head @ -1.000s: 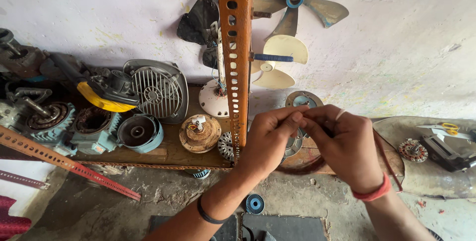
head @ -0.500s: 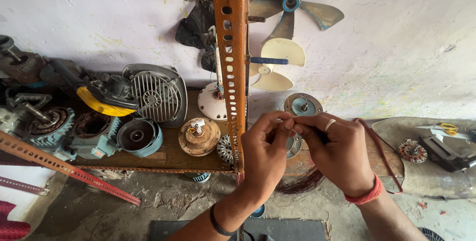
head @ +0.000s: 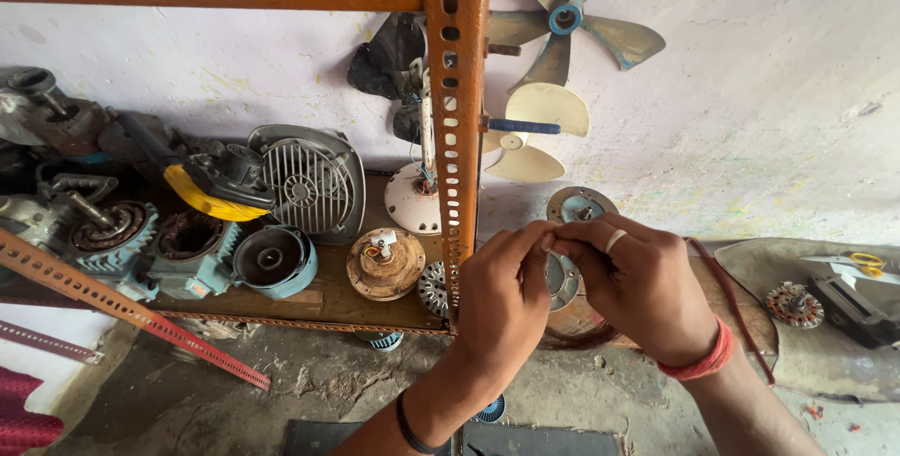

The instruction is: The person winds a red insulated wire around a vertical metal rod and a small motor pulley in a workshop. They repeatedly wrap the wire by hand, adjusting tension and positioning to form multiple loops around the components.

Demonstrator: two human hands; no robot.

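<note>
Together, left hand (head: 502, 292) and right hand (head: 642, 287) pinch thin reddish wire (head: 727, 292).

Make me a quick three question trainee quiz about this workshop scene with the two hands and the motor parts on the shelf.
1. True or false: the left hand and right hand meet fingertip to fingertip.
2. Which wrist wears the red thread band?
3. The cream plastic fan blade hangs: A) left of the orange perforated steel upright, B) right of it.

Key: 1 true; 2 right; 3 B.
</note>
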